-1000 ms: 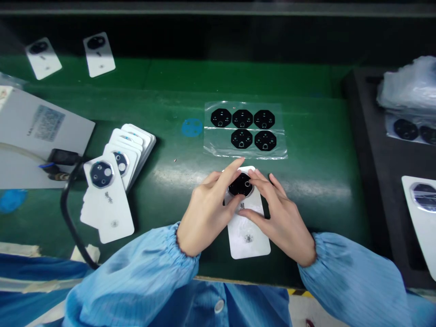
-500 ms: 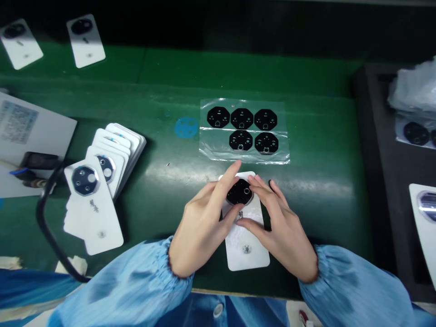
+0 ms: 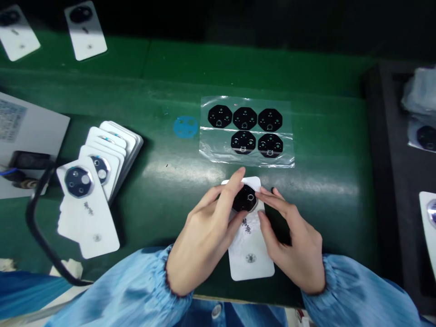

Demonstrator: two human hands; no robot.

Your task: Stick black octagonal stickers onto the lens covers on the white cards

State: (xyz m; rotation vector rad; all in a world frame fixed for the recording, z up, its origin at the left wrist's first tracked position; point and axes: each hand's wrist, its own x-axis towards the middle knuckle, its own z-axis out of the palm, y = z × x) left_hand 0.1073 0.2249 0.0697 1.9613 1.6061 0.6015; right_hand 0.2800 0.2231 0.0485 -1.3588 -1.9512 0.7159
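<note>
A white phone back cover [image 3: 254, 247] lies flat on the green bench in front of me, with a black octagonal lens cover [image 3: 245, 199] at its upper end. My left hand [image 3: 207, 227] curves round the left side of the lens cover, thumb at its lower edge and index finger above; part of it is hidden. My right hand [image 3: 293, 231] has stretched fingers, their tips touching the lens cover's right edge. Its thumb lies apart from them, at the back cover's right edge.
Beyond my hands, several black lens covers sit on a clear plastic sheet [image 3: 213, 152], beside a blue film piece [image 3: 185, 127]. Stacked white back covers [image 3: 98, 218] and a black cable [image 3: 36, 231] are at left. A dark tray [image 3: 388, 181] stands at right.
My right thumb has moved right, off the printed writing to the back cover's edge. My left hand still surrounds the lens cover. The whole view has shifted slightly.
</note>
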